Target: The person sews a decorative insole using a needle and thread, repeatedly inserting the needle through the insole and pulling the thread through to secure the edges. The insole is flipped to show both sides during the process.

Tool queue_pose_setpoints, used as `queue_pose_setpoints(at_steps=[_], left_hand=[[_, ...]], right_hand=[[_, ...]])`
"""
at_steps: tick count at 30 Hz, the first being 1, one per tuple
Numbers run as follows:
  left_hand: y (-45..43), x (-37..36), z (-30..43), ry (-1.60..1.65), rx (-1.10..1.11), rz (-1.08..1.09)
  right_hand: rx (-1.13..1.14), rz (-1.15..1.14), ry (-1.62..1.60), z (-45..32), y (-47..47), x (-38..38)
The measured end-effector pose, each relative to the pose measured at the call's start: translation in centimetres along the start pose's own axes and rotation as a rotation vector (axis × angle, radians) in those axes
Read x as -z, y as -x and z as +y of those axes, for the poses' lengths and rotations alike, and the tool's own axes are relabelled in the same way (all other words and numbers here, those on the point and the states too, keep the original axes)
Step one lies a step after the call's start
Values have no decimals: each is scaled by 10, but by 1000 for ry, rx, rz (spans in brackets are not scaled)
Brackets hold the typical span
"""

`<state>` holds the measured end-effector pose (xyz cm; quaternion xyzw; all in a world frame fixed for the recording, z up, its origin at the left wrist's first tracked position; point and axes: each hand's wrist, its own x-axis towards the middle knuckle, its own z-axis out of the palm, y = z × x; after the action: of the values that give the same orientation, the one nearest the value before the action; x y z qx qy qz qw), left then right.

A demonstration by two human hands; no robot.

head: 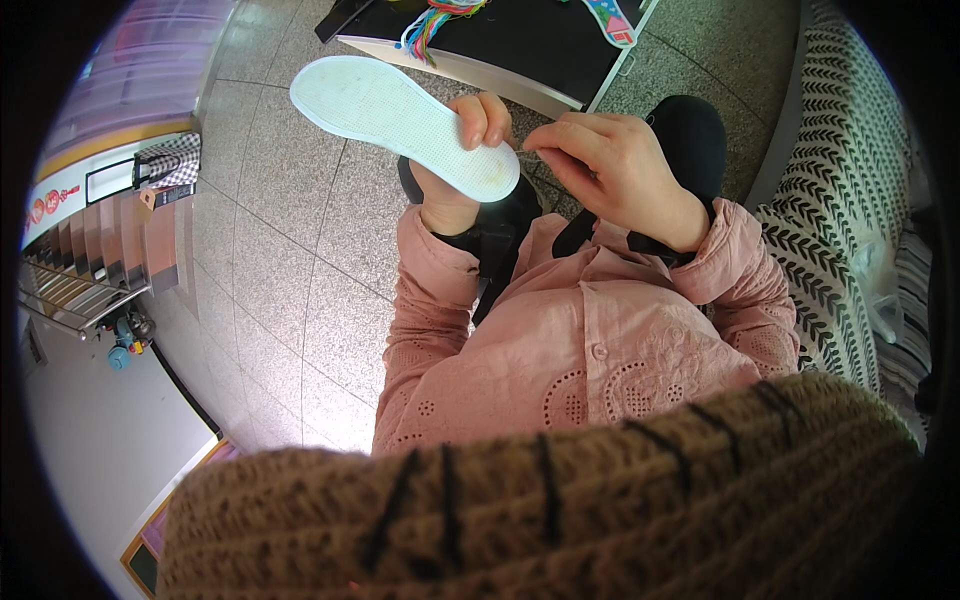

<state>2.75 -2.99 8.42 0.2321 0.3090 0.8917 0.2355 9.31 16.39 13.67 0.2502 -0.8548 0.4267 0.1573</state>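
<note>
A pale, mesh-faced shoe insole (375, 101) with a light blue edge is in my left hand (482, 120). Two fingers lie over its face near the narrower end, and the palm supports it from below. Just right of that end, my right hand (619, 169) pinches thumb and forefinger together on a thin strand (525, 151). The strand reaches to the insole's edge; whether it is thread or a needle is too fine to tell. A faint brownish mark shows on the insole near this end. Its underside is hidden from me.
A black-topped table (517, 56) stands ahead, bearing a bundle of coloured threads (442, 19) and a patterned insole (611, 22). To the right is a sofa with a leaf-patterned cover (847, 150). Speckled floor tiles (277, 225) stretch left towards stairs (105, 240) and a metal railing (82, 300).
</note>
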Motion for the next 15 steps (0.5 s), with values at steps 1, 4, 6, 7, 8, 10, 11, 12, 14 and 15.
queue_pose_setpoints(at_steps=[1,4,6,7,8,10,11,12,14,15], left_hand=[[0,0,0,10,1,3],[1,-1,0,31,17,0],[2,-2,0,22,20,15],[3,-2,0,32,13,24],[3,-3,0,22,6,14],[3,-3,-1,25,-23,-11],[4,-3,-2,33,-19,-18],[4,-3,-2,44,-17,-33],[4,-3,-3,60,-14,-44],[5,-3,-3,65,-13,-40]], right_hand=[[6,8,3,0,0,0],[16,3,5,-1,1,1],[16,-9,-5,-2,1,1],[14,12,0,-2,1,1],[4,22,-1,-2,1,1],[20,36,-14,-3,1,1],[46,40,-25,-3,1,1],[71,44,-37,-4,0,1],[89,28,-27,-5,1,1],[98,20,-22,-6,1,1]])
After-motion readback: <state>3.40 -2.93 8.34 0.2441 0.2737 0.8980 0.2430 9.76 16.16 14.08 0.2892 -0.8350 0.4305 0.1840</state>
